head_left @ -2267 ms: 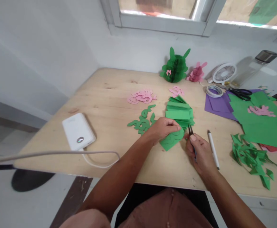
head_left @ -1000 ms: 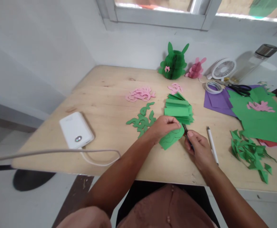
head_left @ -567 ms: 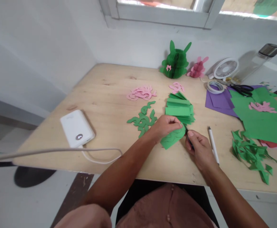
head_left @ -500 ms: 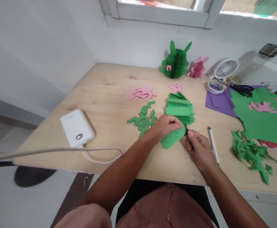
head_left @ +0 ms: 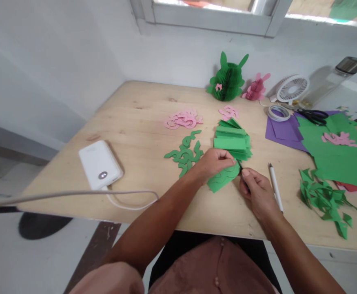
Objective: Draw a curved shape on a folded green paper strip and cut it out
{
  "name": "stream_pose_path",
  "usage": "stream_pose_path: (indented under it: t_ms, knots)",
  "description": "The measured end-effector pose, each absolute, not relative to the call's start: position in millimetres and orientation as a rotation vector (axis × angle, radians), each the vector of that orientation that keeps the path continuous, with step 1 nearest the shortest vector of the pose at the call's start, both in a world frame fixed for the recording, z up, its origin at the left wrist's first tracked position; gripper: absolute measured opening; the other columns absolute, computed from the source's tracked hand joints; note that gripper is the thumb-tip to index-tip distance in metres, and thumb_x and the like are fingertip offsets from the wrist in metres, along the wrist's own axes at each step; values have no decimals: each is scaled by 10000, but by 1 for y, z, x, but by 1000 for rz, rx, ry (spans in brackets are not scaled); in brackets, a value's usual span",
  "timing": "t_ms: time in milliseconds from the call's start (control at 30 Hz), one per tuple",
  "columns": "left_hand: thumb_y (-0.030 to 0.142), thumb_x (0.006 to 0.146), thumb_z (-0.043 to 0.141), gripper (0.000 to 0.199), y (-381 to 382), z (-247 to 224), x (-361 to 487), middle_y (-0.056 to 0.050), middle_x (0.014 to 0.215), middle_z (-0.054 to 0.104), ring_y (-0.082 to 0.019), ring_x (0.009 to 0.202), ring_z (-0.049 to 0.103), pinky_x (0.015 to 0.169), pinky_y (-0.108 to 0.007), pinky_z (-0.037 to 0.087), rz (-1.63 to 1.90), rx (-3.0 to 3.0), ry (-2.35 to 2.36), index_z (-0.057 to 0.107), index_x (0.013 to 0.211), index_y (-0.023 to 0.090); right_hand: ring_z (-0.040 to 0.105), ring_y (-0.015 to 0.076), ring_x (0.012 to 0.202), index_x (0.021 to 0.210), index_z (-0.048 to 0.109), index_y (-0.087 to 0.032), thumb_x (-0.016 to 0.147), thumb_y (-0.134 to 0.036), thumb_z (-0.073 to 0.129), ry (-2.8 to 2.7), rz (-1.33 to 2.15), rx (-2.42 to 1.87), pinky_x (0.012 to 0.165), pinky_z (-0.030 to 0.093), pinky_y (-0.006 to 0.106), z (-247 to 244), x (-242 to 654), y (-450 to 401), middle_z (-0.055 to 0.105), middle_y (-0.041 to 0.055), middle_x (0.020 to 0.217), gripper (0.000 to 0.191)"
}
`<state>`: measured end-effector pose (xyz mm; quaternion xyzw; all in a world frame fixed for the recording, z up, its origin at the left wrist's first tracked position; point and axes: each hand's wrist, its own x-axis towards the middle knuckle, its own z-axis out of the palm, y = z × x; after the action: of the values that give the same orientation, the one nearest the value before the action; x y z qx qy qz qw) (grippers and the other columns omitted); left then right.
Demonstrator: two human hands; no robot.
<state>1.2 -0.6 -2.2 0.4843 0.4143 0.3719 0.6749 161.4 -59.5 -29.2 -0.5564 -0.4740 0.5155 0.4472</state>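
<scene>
My left hand [head_left: 216, 163] pinches the upper edge of a green paper piece [head_left: 222, 179] marked with curved lines. My right hand [head_left: 256, 188] is closed on small dark scissors [head_left: 241, 166], whose blades meet the paper's right edge; most of the handles are hidden by my fingers. Just beyond the paper lies a stack of folded green strips [head_left: 231, 141]. Curvy green cutouts [head_left: 186, 154] rest left of it, with pink cutouts [head_left: 184, 119] farther back. A white pen [head_left: 275, 185] lies right of my right hand.
Green scraps [head_left: 323, 200] and green sheets [head_left: 337, 159] lie at the right, near purple paper [head_left: 284, 130], a tape roll [head_left: 278, 113] and black-handled scissors [head_left: 313, 116]. Green [head_left: 228, 81] and pink [head_left: 254, 89] paper figures, a fan [head_left: 293, 88] and a bottle stand behind. A power bank [head_left: 100, 165] with cable is left.
The view has shifted very slightly. Both hands keep almost the same pose, with the scissors still at the paper's right edge.
</scene>
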Motion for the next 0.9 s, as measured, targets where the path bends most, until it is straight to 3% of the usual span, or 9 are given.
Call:
stream_pose_path:
  t_ms: [900]
  knots:
    - [299, 638, 669, 162, 0, -3, -2, 33, 575, 565, -70, 532, 482, 536, -208, 365, 819, 1109, 865, 610, 617, 149, 242, 62, 433, 632, 442, -198, 856, -500, 595, -1174, 1295, -1373, 430, 126, 243, -30, 163, -59, 346, -79, 463, 406]
